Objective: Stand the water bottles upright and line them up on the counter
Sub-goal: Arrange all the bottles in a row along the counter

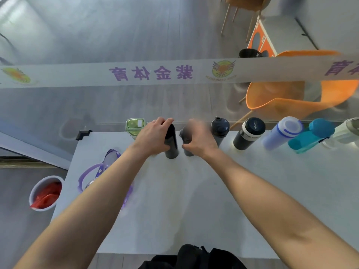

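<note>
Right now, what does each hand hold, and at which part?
The left hand grips the upright black bottle around its upper body. The right hand is on a dark grey bottle, but motion blur hides the exact grip.

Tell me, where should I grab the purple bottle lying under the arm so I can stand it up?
Judging from what shows, grab the purple bottle by its loop handle, coming from the counter's left edge. It lies flat, and the left arm hides much of its body, so the handle is the clearest part to hook your fingers through.
</note>
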